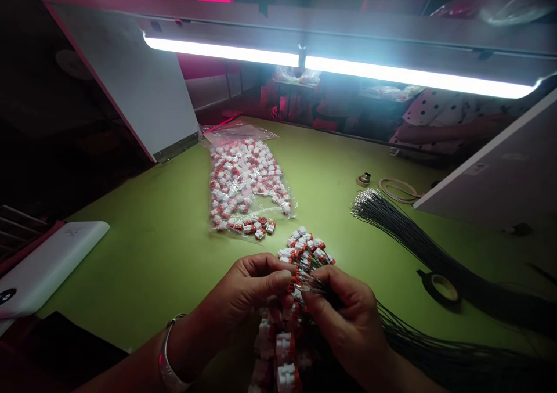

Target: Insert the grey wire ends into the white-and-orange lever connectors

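My left grip [248, 288] could pass over the green table [143, 265] toward the white case [52, 265]; the bag of connectors [246, 184] sits ahead, and the wire bundle [418, 242] lies beside my right grip [343, 323].

The green counter [143, 253] carried a clear plastic bag [246, 187] packed with white-and-orange lever connectors, with a few loose connectors [255, 226] at its lower end. To the right lay a long sheaf of thin dark wires [418, 248], with a roll of tape [440, 289] beside it. Farther back sat a coil of pale cord [397, 190] and a small brass fitting [364, 179]. A flat white case [52, 259] lay at the left edge.
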{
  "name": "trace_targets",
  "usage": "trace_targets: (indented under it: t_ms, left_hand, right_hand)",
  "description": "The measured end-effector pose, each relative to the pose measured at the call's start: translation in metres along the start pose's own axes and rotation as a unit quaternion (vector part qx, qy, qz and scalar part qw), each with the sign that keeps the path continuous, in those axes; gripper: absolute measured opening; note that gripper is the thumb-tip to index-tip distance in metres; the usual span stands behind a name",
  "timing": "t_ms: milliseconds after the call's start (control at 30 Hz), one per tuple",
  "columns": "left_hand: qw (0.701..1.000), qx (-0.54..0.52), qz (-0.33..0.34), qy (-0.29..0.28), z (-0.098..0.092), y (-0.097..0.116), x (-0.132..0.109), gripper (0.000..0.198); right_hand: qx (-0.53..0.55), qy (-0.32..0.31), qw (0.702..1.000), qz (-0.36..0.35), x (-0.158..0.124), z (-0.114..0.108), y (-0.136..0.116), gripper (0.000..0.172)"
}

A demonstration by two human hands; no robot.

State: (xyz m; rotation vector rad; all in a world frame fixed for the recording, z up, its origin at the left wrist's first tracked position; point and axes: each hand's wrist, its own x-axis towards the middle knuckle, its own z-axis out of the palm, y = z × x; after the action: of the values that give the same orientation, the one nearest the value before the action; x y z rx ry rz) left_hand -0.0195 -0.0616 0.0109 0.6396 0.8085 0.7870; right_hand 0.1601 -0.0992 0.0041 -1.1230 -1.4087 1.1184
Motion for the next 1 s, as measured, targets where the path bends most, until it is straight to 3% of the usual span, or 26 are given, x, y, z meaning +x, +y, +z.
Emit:
trace_targets:
  t_ms: [300, 600, 867, 1000]
  left_hand:
    - [1.0, 0.015, 0.01, -0.009, -0.0019, 0.0003, -0.0015, 0.017]
    - [0.998, 0.042, 0.035, 0.007, 0.0002, 0.0019, -0.0024, 0.015]
    - [0.996, 0.069, 0.06, -0.018, 0.0058, 0.0008, -0.0025, 0.018]
    - [0.996, 0.067, 0.048, -0.014, 0.0017, -0.0005, -0.0012, 0.015]
  right_hand:
    - [0.085, 0.003, 0.99, 0.111, 0.0039, 0.0067, -0.0093, 0.027]
    - [0.107, 0.011, 0.982, 0.155, 0.0045, 0.0083, -0.0098, 0.033]
    - [0.195, -0.012, 0.956, 0.221, 0.0018, 0.009, -0.0112, 0.033]
    - [0.196, -0.031, 0.959, 0.202, 0.0027, 0.0051, -0.0103, 0.031]
